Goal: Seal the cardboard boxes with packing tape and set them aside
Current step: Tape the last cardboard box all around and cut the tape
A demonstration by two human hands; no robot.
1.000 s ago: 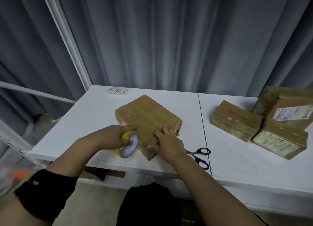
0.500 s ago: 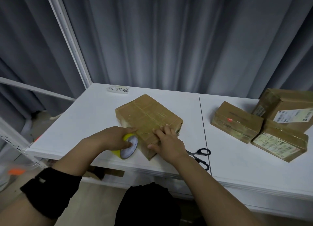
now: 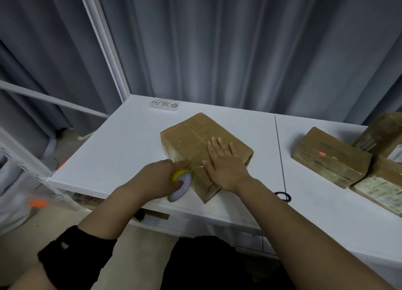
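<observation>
I watched from far away through the head camera. The cardboard box (image 3: 195,137) lay flat on the white table (image 3: 121,150). It was turned at a slant, close to the near edge and left of the dark line where the two table tops met. Shiny clear tape ran over its top.

The right hand (image 3: 224,165) lay flat on the box, palm down, toward the box's near end. Its fingers (image 3: 217,144) were straight and a little apart, and they held nothing.

The left hand (image 3: 161,178) held the tape roll (image 3: 181,186). Its fingers were curled round the yellow roll, and the thumb lay on the roll's white round face. The roll stood on its edge and touched the left side of the box near the near corner. One finger of that hand reached out to the box's top edge. A black sleeve (image 3: 74,252) sat on the left arm, up by the elbow.

One black loop of the scissors (image 3: 282,196) peeked out just past the right arm, and the rest was hidden. A second box (image 3: 328,157) lay on the right part of the table, well apart from the first. A third box (image 3: 382,135) stood behind it. A fourth box (image 3: 380,189) with a paper label lay in front. The picture's edge cut off both of these. A small paper note (image 3: 164,105) with writing lay at the back of the table. A grey curtain (image 3: 217,46) hung behind it all.
</observation>
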